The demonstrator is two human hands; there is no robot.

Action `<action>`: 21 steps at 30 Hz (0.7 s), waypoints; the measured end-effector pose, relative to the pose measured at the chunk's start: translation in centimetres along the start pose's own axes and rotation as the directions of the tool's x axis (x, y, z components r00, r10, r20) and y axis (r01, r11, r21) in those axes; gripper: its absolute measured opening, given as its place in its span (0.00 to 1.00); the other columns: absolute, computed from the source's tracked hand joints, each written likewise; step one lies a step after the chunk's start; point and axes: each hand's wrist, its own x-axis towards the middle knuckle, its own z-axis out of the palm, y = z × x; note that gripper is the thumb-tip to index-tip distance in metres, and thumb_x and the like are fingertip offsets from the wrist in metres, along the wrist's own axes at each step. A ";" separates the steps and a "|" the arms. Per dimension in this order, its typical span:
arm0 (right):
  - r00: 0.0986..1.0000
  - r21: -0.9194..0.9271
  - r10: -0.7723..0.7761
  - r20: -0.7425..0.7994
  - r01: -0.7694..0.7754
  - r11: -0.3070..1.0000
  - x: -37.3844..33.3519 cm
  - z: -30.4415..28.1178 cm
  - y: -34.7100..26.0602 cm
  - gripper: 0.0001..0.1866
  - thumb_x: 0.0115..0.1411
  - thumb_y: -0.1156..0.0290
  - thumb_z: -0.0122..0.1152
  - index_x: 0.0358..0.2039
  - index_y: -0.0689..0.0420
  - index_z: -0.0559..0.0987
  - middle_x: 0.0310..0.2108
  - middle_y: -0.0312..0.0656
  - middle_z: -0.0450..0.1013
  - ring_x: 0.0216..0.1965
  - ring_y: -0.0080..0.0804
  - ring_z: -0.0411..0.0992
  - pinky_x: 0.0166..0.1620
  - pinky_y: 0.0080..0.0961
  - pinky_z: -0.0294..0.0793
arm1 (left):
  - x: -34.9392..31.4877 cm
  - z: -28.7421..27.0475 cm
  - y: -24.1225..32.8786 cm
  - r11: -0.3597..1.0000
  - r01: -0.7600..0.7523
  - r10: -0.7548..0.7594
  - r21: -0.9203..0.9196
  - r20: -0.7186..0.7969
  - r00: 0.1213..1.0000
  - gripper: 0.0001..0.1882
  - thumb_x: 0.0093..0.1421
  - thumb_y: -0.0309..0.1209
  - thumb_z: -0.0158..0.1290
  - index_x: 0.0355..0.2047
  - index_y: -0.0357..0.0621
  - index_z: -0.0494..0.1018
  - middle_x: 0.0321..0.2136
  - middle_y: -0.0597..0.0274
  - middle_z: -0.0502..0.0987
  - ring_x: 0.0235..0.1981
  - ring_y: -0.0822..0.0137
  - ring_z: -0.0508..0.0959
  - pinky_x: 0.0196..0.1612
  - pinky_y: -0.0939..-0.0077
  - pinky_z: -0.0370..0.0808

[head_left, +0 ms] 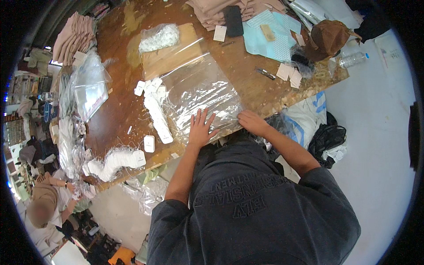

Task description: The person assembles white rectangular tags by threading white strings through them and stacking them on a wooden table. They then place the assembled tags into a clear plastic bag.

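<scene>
A clear plastic bag (201, 84) lies flat on the brown wooden table in front of me, partly over a piece of brown cardboard (168, 57). My left hand (202, 130) rests on the bag's near part, fingers spread and palm down. At the bag's near right corner, my right hand (254, 123) has its fingers bent together on the plastic edge. Left of the bag runs a fanned row of white hang tags (157, 115) with strings, one single tag (149, 143) beside its near end. Another curved row of tags (117, 162) sits near the left table edge.
A bag of small white pieces (160, 38) lies on the cardboard. Folded pink cloth (76, 37), light blue cloth (270, 35), a cutter knife (265, 73), a brown cap (330, 39) and a water bottle (354, 59) lie around. A person (42, 210) is at lower left.
</scene>
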 end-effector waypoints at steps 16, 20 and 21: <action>0.997 -0.244 0.076 -0.016 -0.078 0.967 2.1 0.0 -3.4 0.12 0.55 0.68 0.50 0.39 0.58 0.71 0.51 0.50 0.67 0.54 0.44 0.66 0.55 0.38 0.65 | 2.0 0.5 0.2 0.977 0.040 -0.029 -0.210 0.054 0.998 0.20 0.68 0.38 0.42 0.60 0.58 0.66 0.62 0.57 0.64 0.65 0.46 0.57 0.64 0.43 0.53; 0.994 -0.099 0.108 0.031 -0.105 0.990 2.8 0.2 -3.2 0.12 0.56 0.68 0.50 0.39 0.58 0.71 0.50 0.50 0.68 0.55 0.46 0.65 0.57 0.39 0.64 | 2.1 -0.3 0.2 0.890 0.129 -0.126 -0.437 0.035 0.991 0.18 0.68 0.36 0.43 0.56 0.54 0.69 0.57 0.56 0.70 0.63 0.44 0.61 0.63 0.43 0.55; 0.990 -0.103 0.137 0.036 -0.133 0.986 3.1 0.1 -3.3 0.11 0.56 0.68 0.50 0.38 0.58 0.72 0.50 0.50 0.68 0.55 0.45 0.66 0.55 0.39 0.66 | 2.2 -0.5 0.1 0.863 0.150 -0.147 -0.482 0.044 0.988 0.17 0.68 0.36 0.43 0.55 0.53 0.70 0.56 0.56 0.71 0.62 0.44 0.62 0.63 0.43 0.56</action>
